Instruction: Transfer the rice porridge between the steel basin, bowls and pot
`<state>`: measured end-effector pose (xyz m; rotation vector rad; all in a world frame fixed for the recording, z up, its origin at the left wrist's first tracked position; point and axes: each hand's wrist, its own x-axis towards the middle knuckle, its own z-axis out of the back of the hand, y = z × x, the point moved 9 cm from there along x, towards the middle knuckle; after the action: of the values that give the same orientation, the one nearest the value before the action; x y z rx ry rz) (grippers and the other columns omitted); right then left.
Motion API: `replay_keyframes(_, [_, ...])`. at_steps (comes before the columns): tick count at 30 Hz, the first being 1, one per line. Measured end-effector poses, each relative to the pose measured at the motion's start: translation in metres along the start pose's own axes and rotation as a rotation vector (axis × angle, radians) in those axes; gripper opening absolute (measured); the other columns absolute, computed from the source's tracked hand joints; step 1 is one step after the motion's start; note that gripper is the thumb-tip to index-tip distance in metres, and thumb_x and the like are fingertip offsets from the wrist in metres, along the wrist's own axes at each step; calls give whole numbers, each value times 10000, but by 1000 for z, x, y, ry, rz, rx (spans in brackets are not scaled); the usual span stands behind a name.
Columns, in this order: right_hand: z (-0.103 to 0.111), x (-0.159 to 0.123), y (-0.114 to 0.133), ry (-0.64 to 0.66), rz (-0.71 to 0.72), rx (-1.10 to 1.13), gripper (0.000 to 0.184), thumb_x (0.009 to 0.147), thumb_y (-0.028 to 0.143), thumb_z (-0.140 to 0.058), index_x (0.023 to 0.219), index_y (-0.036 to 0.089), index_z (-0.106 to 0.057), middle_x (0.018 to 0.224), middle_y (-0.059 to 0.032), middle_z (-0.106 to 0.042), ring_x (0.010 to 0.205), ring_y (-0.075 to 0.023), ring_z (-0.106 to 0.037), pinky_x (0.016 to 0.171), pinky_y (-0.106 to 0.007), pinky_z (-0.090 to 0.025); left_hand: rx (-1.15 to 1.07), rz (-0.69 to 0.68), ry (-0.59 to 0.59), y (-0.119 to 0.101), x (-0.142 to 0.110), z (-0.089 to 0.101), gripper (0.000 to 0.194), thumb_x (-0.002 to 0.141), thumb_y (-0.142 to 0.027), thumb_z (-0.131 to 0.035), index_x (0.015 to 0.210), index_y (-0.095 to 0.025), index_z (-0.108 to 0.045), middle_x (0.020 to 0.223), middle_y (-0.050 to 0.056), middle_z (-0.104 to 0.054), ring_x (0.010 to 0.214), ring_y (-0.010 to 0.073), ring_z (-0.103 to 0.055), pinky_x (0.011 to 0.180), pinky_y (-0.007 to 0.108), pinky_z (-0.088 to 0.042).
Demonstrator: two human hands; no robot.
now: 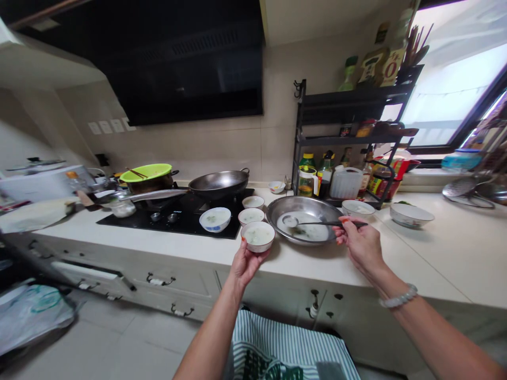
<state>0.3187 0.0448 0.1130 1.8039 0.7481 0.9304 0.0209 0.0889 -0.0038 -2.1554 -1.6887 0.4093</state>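
Observation:
My left hand (249, 264) is closed around the lower side of a small bowl (258, 236) of whitish soup with green bits, at the counter's front edge. My right hand (359, 241) grips the dark handle of a ladle (291, 221). The ladle's head is over the cloudy white soup in a wide steel basin (309, 207), just right of the bowl. Behind the held bowl, two similar filled bowls (251, 216) stand in a row, and a blue-patterned bowl (215, 218) of the same soup sits to their left.
A wok (218, 182) rests on the black gas stove (186, 224). Left of it, a green colander (146, 172) tops a pot. A black rack (348, 141) with bottles stands behind the basin. Right of the basin are two more bowls, one white bowl (412, 214) farther out.

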Motion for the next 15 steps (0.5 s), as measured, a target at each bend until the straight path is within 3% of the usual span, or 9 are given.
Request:
replay_keyframes(8, [-17, -3, 20, 69, 74, -15, 204, 707, 346, -670, 803, 191, -578, 564, -2, -576, 452, -126, -565, 327, -212, -448, 0, 9, 5, 1, 2, 3, 620, 864, -376, -578, 1426, -269, -336, 1425, 140, -462, 1252, 317, -491, 990, 525, -449])
replay_keyframes(15, [-43, -25, 28, 144, 43, 35, 238, 729, 372, -677, 845, 188, -582, 584, -11, -593, 475, -131, -570, 341, -213, -445, -2, 5, -18, 1, 0, 1, 590, 848, -374, -600, 1385, -235, -397, 1471, 142, -398, 1286, 342, -446, 993, 530, -447])
